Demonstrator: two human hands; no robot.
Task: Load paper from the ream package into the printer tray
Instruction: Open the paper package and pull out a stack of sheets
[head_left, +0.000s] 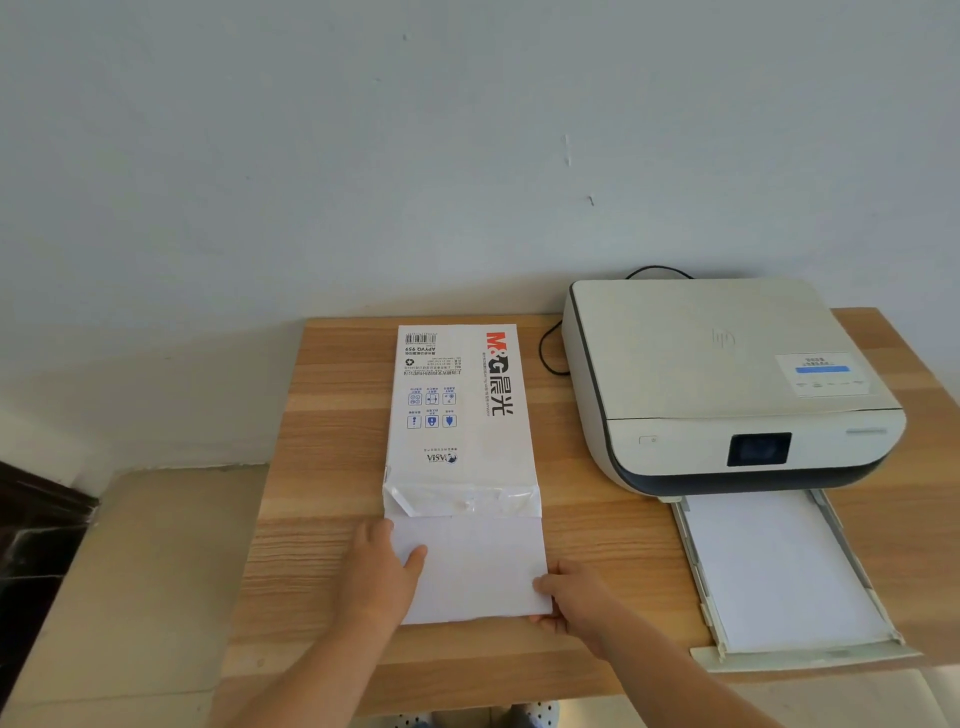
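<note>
We look down from head height at one wooden table (332, 467) with a pale, striped grain, pushed against a plain, light blue-grey wall (363, 156) that carries a few small scuff marks. To the left of the table the floor (145, 571) is beige, and a dark object (36, 545) sits at the far left edge; we cannot tell what it is.

On the table we count one ream package (460, 415), one printer (727, 384) and one printer tray (779, 571). The ream package lies flat near the middle, white with red and black brand lettering and small blue icons, its near end torn open. A stack of white paper (478, 566) sticks out of that open end toward us, partly withdrawn.

We see two bare hands. Our left hand (379, 566) grasps the left edge of the paper stack, thumb on top. Our right hand (576, 597) grips the stack's near right corner, thumb on top, fingers curled under the edge.

The printer stands to the right, cream with a dark band and a small dark screen on its front. One black cable (548, 348) loops behind and beside it. The tray is pulled out from the printer's front toward us and already holds white sheets (779, 561).
</note>
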